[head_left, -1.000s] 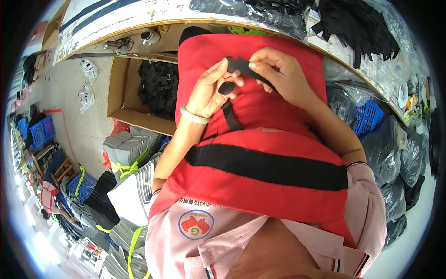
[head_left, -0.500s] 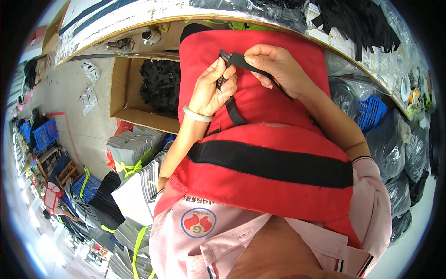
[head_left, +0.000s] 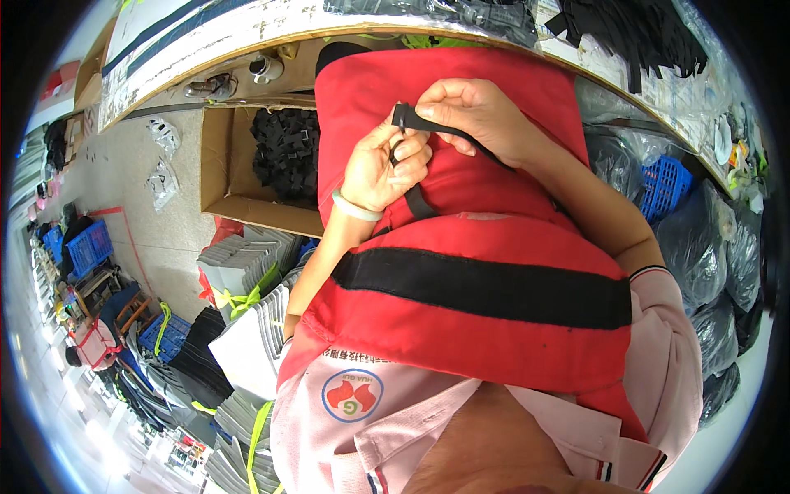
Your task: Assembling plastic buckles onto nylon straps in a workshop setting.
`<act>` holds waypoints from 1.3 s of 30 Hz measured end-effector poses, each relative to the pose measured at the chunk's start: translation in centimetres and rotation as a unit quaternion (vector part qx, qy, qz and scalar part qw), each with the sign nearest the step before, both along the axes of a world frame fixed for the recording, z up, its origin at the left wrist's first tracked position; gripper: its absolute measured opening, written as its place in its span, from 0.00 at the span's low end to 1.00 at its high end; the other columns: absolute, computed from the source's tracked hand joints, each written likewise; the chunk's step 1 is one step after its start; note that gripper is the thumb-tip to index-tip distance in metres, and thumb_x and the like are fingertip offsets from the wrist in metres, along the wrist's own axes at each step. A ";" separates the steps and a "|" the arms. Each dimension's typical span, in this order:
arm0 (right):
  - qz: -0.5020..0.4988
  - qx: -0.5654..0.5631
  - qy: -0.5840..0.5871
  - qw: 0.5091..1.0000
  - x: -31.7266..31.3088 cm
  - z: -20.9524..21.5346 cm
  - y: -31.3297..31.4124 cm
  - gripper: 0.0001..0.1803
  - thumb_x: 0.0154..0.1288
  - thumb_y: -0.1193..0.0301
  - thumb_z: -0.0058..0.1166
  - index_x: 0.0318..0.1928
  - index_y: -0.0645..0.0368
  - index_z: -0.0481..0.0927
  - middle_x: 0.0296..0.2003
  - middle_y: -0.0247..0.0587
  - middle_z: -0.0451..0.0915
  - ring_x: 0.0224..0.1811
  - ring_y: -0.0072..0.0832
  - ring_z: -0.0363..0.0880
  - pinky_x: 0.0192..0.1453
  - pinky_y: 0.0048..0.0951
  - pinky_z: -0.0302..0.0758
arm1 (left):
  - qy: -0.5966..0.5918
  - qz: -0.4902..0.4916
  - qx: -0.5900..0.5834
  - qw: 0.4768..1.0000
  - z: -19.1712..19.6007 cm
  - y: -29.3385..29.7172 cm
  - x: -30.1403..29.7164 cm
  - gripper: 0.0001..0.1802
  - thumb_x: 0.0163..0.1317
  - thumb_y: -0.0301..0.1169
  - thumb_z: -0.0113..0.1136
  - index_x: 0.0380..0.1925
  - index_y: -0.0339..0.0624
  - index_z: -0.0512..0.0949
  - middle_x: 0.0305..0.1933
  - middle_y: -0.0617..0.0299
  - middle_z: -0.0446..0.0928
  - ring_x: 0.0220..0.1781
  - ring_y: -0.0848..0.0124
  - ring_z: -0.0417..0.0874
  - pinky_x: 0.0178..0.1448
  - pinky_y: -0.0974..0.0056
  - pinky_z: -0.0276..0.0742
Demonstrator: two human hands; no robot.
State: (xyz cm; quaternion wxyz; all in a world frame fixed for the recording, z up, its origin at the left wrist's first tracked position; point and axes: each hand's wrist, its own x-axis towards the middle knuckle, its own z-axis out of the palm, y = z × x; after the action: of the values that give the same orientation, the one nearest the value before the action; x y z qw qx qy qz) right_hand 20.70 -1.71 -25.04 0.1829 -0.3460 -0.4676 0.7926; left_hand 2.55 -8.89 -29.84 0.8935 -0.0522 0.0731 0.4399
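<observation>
black strap (head_left: 436, 125) pinched by both hands

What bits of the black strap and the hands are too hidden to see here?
Head view:
- Black strap: its far end is covered by the right hand; its lower run disappears behind the left hand.
- Left hand's palm side: turned away.
- Cardboard box: black pieces inside too small to identify; right side blocked by the red vest.
</observation>
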 end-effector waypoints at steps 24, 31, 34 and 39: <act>-0.015 0.164 -0.094 0.982 0.1 0.1 0.5 0.09 0.68 0.68 0.54 0.36 0.62 0.76 0.25 0.33 0.77 0.19 0.14 0.74 0.21 0.16 0.70 | 0.496 0.257 0.006 0.829 1.0 1.1 1.6 0.11 0.63 0.28 0.62 0.39 0.27 0.81 0.32 0.53 0.83 0.19 0.73 0.80 0.16 0.74 0.70; -0.049 0.133 -0.124 0.982 -0.2 -1.8 0.0 0.10 0.68 0.68 0.54 0.34 0.63 0.74 0.24 0.34 0.77 0.19 0.17 0.75 0.20 0.18 0.73 | 0.599 0.248 0.103 0.754 0.6 0.7 1.9 0.09 0.60 0.22 0.64 0.40 0.31 0.83 0.37 0.55 0.81 0.19 0.78 0.76 0.18 0.76 0.70; -0.094 0.112 -0.063 0.987 -0.8 -2.3 -0.4 0.10 0.68 0.69 0.54 0.37 0.65 0.75 0.27 0.36 0.78 0.22 0.18 0.78 0.24 0.19 0.76 | 0.588 0.268 0.135 0.751 0.7 0.7 2.1 0.10 0.59 0.19 0.63 0.41 0.31 0.83 0.40 0.57 0.79 0.21 0.78 0.76 0.20 0.76 0.70; -0.120 0.110 -0.013 0.987 -0.6 -1.8 -0.3 0.13 0.70 0.65 0.52 0.44 0.64 0.77 0.30 0.33 0.77 0.29 0.18 0.79 0.31 0.19 0.78 | 0.571 0.266 0.148 0.763 0.3 0.5 1.4 0.10 0.58 0.16 0.62 0.41 0.31 0.83 0.41 0.58 0.78 0.23 0.78 0.76 0.21 0.76 0.70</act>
State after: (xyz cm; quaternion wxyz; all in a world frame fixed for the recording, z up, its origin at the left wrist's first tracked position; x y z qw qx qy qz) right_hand 20.06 -2.06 -26.81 0.3073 -0.3878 -0.5097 0.7038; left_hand 3.95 -8.38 -29.54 0.5308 0.3239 0.4868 0.6135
